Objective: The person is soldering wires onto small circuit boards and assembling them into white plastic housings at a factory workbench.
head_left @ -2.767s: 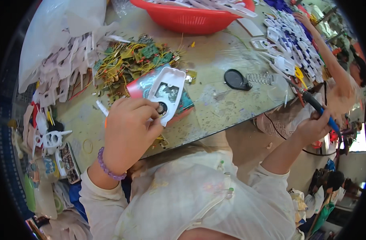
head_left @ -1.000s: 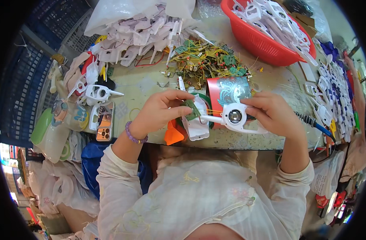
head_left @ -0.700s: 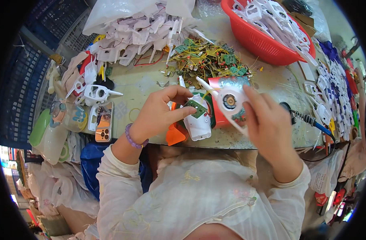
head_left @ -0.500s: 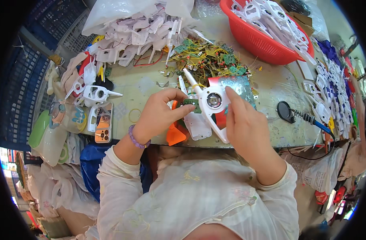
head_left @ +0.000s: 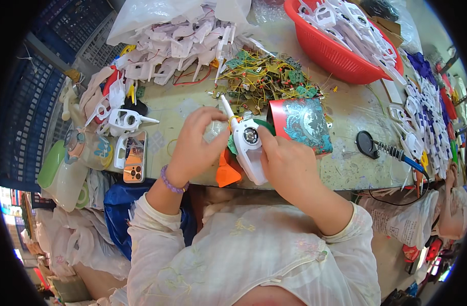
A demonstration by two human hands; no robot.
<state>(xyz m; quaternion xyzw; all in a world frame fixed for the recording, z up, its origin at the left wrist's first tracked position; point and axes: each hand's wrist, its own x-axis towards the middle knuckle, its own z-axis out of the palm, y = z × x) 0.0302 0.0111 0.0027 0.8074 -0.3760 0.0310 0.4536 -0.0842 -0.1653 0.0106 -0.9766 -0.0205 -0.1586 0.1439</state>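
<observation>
In my right hand (head_left: 289,166) is a white plastic casing (head_left: 251,162) with a narrow pointed end and a round black-and-silver part (head_left: 250,134) set in it. The fingers press on its right side, and the narrow end points away from me. My left hand (head_left: 195,145) is close to the casing's left side, thumb and fingers apart, with no object visible between them. Yellow wire (head_left: 235,120) crosses the casing's neck. A bit of green circuit board (head_left: 232,146) shows between my left thumb and the casing, partly hidden. Below it lies an orange piece (head_left: 226,171).
A red box with teal pattern (head_left: 302,125) stands right of the casing. Behind lies a heap of wired circuit boards (head_left: 266,76). White casings (head_left: 177,46) are piled far left; a red basket (head_left: 335,64) holds more. A phone (head_left: 135,163) and a blue-handled soldering iron (head_left: 412,162) lie either side.
The casing has moved left and turned more upright in my right hand. My left hand has let go of the circuit board, and its fingers have spread. The red box is now less covered.
</observation>
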